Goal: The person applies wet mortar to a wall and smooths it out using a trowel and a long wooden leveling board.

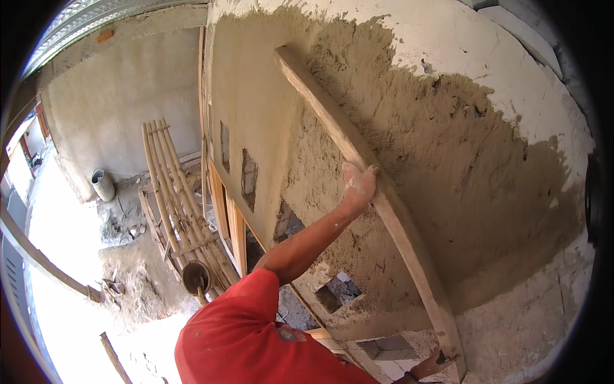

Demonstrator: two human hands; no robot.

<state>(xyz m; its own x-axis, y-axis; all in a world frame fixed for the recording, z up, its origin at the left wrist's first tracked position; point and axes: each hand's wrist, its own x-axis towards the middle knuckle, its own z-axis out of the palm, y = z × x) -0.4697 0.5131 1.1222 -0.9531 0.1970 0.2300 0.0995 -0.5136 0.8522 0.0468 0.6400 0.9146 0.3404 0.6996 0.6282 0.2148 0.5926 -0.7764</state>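
A long wooden straightedge lies against a wall of wet grey-brown plaster, slanting from upper left to lower right; the fisheye view bends it. My left hand is closed on its near edge around the middle, thumb over the board, with pale plaster on the skin. Close to the lower end, my right hand grips the same board, a dark band at its wrist. That hand shows only in part. Smooth plaster lies left of the board, and rougher, damp plaster lies to its right.
Square holes open in the wall below my left arm. Bamboo scaffold poles stand at the left, with a round mortar pan at their near end. A grey bucket sits farther off. Unplastered white wall borders the upper right.
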